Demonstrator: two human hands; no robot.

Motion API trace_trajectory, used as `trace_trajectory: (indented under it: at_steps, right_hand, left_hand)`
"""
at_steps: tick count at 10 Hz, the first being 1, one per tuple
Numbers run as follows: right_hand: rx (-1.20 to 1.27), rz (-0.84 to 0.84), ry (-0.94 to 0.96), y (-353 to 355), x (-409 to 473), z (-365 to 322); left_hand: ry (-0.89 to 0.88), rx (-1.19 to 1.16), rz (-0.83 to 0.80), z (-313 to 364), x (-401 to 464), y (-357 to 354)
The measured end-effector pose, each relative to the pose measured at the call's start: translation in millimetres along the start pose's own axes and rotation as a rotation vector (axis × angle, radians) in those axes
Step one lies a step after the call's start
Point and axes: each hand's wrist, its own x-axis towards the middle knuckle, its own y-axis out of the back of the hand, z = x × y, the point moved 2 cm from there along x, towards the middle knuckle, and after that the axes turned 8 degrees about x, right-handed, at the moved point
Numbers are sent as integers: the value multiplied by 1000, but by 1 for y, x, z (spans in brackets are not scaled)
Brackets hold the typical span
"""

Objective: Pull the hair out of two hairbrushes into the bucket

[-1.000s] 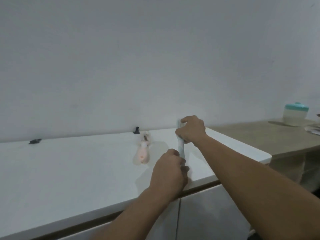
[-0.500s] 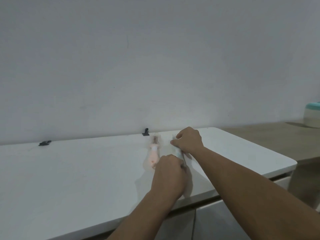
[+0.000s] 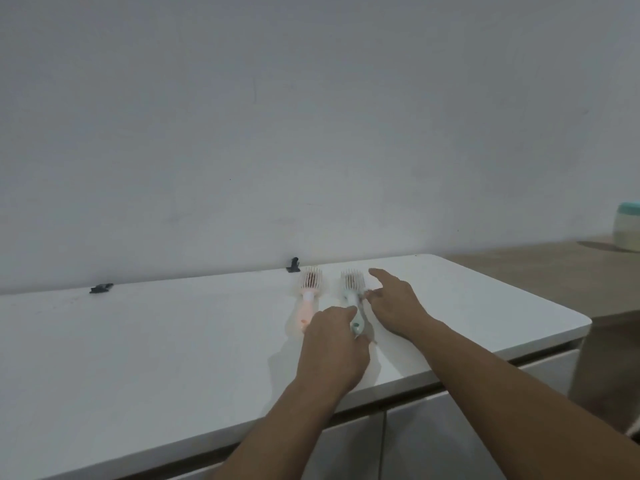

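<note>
Two hairbrushes lie side by side on the white countertop (image 3: pixel 138 341), bristles up, heads toward the wall. The pink hairbrush (image 3: pixel 308 296) is on the left. The pale green hairbrush (image 3: pixel 352 289) is on the right, and its handle end runs under my left hand (image 3: pixel 332 348), whose fingertips touch it. My right hand (image 3: pixel 394 303) hovers just right of the green brush with fingers stretched out and nothing in it. No bucket is in view.
Two small black clips (image 3: pixel 101 288) (image 3: pixel 293 265) sit at the wall edge of the counter. A lower wooden table (image 3: pixel 554 271) stands to the right with a cream jar with a teal lid (image 3: pixel 627 232). White cabinet doors (image 3: pixel 433 441) are below the counter.
The green brush went from being held upright in both hands to lying flat beside the pink one. My right hand has let go and spread out; my left hand has loosened on the handle.
</note>
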Motion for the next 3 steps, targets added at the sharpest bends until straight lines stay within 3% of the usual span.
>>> trace_trajectory:
  at_steps: [3]
  right_hand:
    - [-449, -130, -40, 14, -51, 16]
  left_hand:
    - [-89, 280, 89, -3, -49, 12]
